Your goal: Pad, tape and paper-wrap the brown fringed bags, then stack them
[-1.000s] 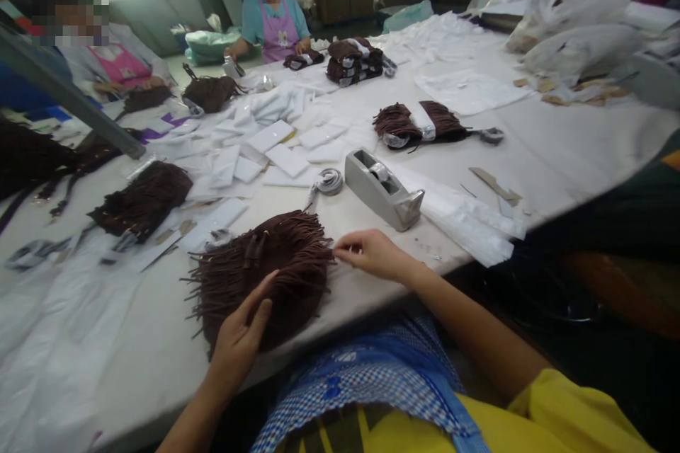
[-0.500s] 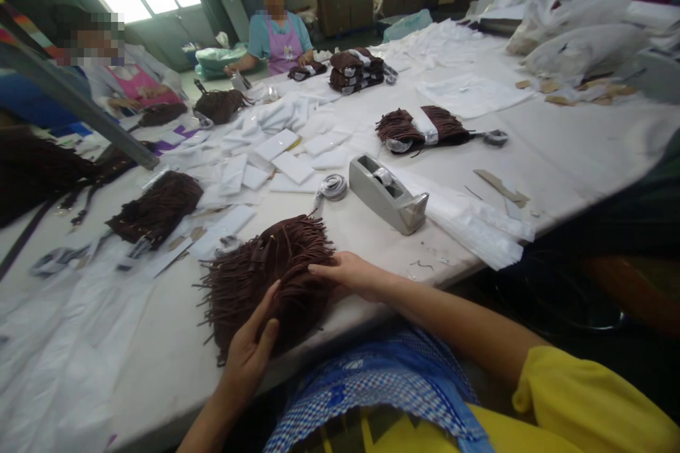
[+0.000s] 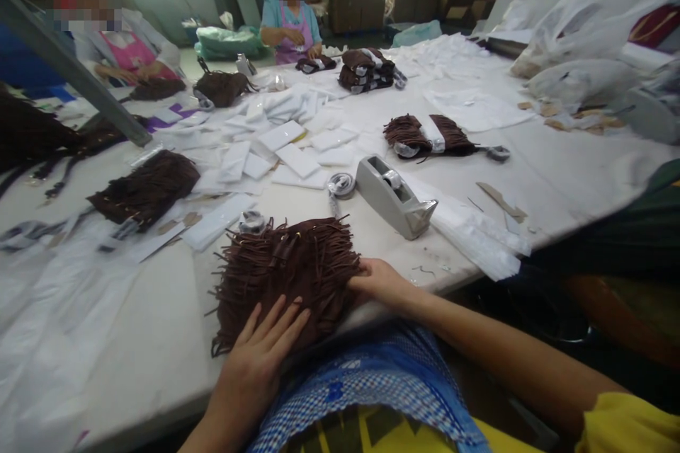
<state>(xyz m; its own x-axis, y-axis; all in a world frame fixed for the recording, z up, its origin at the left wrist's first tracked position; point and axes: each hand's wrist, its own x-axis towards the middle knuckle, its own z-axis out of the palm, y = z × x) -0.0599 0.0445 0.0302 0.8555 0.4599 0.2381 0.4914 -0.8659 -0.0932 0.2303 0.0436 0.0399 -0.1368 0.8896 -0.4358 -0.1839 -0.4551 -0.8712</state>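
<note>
Left hand [image 3: 260, 357]: palm down, fairly flat, fingers extended forward and slightly spread. Left forearm [image 3: 220, 432]: bare, only a short length in view, rising from bottom edge. Right hand [image 3: 382, 285]: pointing leftward, fingers partly hidden; closure unclear. Right forearm [image 3: 489, 340]: bare, slanting in from lower right. Hands apart, right farther forward.

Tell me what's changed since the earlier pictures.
The left hand has turned from edge-on to palm-down, fingers spread on the fringed brown bag. The right hand has moved in from the fringe tips to the bag's right edge; its grip is partly hidden. The grey tape dispenser and banded brown bundle beyond it stayed put.
</note>
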